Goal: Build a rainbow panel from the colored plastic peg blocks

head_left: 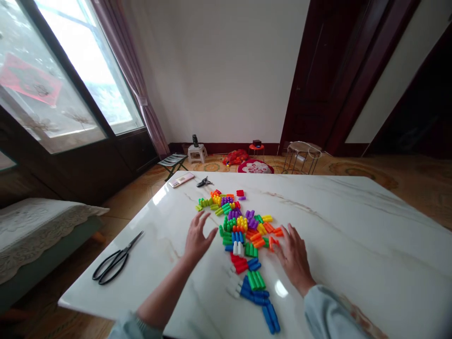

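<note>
A long heap of coloured plastic building blocks (239, 224), shaped like joined bullet-like tubes, lies on the white marbled table (335, 226). To its left hovers my left hand (198, 238), thumb and fingers apart, holding nothing. My right hand (292, 256) is at the heap's right side, fingers spread. Its thumb and fingertips are beside an orange block (272, 243); whether they touch it I cannot tell. Nearer to me lie a light green block (256, 280) and blue blocks (270, 318), with white ones (238, 248) higher up.
Black-handled scissors (118, 259) lie at the table's left. A phone (182, 179) and a small dark pair of pliers or clippers (204, 181) are near the far edge. Beyond stand a folding stool (173, 161), a white stool (197, 153) and a metal-legged stool (302, 153).
</note>
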Motion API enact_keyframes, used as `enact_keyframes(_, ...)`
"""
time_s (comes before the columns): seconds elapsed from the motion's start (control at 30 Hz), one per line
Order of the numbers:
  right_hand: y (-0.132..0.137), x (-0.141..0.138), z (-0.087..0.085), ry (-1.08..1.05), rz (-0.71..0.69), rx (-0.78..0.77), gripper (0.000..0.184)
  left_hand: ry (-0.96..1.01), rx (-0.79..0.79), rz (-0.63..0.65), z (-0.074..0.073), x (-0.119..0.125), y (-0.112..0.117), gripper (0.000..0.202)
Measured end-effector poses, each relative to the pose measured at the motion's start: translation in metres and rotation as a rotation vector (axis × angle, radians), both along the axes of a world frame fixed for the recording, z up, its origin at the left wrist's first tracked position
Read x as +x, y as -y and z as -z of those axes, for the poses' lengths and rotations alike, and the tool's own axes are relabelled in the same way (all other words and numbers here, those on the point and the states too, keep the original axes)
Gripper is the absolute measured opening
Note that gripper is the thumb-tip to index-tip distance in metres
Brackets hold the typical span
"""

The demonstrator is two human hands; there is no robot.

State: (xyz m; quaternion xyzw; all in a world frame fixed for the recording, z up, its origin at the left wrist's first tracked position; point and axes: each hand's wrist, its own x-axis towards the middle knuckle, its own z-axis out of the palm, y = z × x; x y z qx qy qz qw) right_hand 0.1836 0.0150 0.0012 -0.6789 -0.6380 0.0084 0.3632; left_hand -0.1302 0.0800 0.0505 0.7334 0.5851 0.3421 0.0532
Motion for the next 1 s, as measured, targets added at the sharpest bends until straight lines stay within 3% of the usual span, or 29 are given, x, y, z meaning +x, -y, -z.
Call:
enact_keyframes(0.07, -0.011, 0.013, 0.016, 0.063, 0.098, -0.085, 0.07, -0.034, -0.106, -0.155, -0.005, -0.013, -0.053, 0.071)
enact_keyframes(0.17, -0.017, 0.015, 0.033, 0.187, 0.065, -0.136, 0.073, -0.099, -0.298, -0.181, -0.01, -0.017, -0.122, 0.085)
enact_keyframes(0.23, -0.017, 0.014, 0.038, 0.222, 0.065, -0.135, 0.073, -0.133, -0.322, -0.135, -0.012, -0.011, -0.152, 0.084)
enact_keyframes(0.33, -0.015, 0.015, 0.04, 0.246, 0.071, -0.133, 0.074, -0.169, -0.335, -0.047, -0.008, 0.001, -0.173, 0.076)
enact_keyframes(0.57, -0.012, 0.012, 0.028, 0.311, 0.084, -0.218, 0.077, -0.222, -0.16, 0.012, 0.016, 0.016, -0.163, 0.042)
enact_keyframes(0.7, -0.011, 0.006, 0.019, 0.337, 0.106, -0.276, 0.076, -0.226, -0.112, 0.022, 0.017, 0.023, -0.155, 0.03)
enact_keyframes(0.87, -0.012, 0.003, 0.015, 0.354, 0.119, -0.307, 0.074, 0.026, -0.083, -0.01, 0.007, 0.035, -0.142, 0.019)
enact_keyframes(1.0, -0.013, 0.003, 0.015, 0.342, 0.123, -0.298, 0.074, 0.231, -0.137, 0.126, 0.004, 0.055, -0.114, 0.018)
